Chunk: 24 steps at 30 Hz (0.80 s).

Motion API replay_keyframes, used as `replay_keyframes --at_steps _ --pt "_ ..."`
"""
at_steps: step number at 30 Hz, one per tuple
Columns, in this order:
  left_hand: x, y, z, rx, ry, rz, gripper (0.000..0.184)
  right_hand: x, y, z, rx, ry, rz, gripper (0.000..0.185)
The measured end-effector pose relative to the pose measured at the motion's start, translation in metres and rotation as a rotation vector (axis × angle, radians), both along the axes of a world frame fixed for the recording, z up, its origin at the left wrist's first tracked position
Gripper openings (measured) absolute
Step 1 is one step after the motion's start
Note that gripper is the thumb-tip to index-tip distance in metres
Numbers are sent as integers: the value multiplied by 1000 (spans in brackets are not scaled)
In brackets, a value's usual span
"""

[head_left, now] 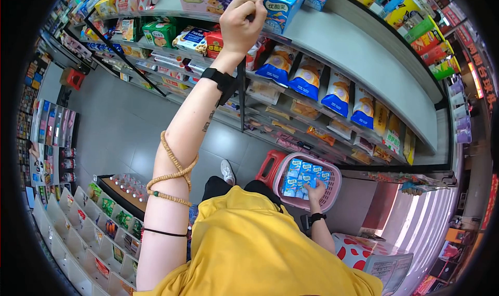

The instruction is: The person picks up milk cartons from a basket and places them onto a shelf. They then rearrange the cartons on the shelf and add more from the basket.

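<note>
Blue drink cartons (280, 10) stand upright in a row on the grey shelf (358, 46), long axes vertical, lettered fronts facing the aisle. My left hand (243, 23) is at their near corner, fingers curled in; I can't tell whether they grip. More blue-and-white cartons (292, 185) sit packed in the pink basket (333, 196), lettering up toward me. My right hand (316, 192) reaches in among them, its grip unclear. Bagged bread (309, 78) lines the tier below the shelf. Beside the basket is a red one (267, 169), above grey floor tiles (150, 124); snack bins (99, 233) curve along my left.
</note>
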State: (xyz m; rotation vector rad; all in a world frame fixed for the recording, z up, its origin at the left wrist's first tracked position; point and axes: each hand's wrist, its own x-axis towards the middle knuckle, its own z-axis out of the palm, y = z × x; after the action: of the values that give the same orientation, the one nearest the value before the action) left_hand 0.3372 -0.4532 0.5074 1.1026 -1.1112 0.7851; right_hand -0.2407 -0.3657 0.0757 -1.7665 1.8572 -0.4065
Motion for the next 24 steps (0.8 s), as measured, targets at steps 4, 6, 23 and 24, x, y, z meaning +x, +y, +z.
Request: replay_keyframes --at_steps 4,6,23,24 --pt "0 2 0 -3 -11 7 22 62 -19 95 -148 -275 249 58" --pt "-1 2 1 0 0 0 22 100 -34 146 -208 -381 356 54" --pt "-12 12 14 56 55 -24 22 353 -227 458 -525 -738 527 47" --pt "-13 14 15 65 43 -18 19 361 -239 458 -470 -684 523 48"
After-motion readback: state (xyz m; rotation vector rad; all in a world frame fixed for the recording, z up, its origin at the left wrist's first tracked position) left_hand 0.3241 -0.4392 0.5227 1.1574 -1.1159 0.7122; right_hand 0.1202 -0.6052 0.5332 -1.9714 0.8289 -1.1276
